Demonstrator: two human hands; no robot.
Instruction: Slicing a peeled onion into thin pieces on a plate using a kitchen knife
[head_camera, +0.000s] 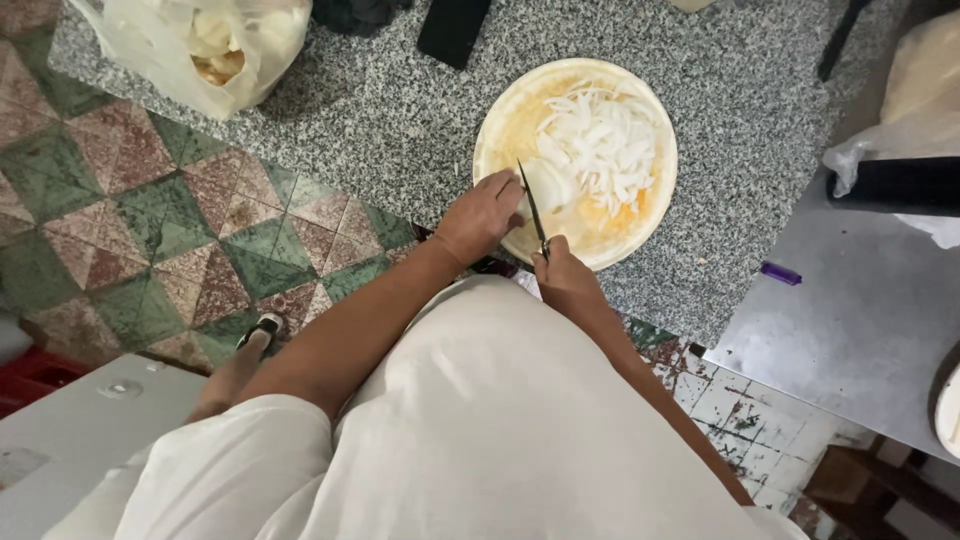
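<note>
Head view, left hand (481, 215) gripping pale onion (548, 186), right hand (563, 275) closed around thin knife (532, 208), round board (500, 140), speckled granite (380, 120).

Head-worn view, straight down, close.

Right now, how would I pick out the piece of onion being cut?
Find the round pale cutting board on the speckled grey granite counter. The left hand steadies one white onion chunk against the dark knife blade; unlike the loose onion slices behind, it is still whole.
</note>
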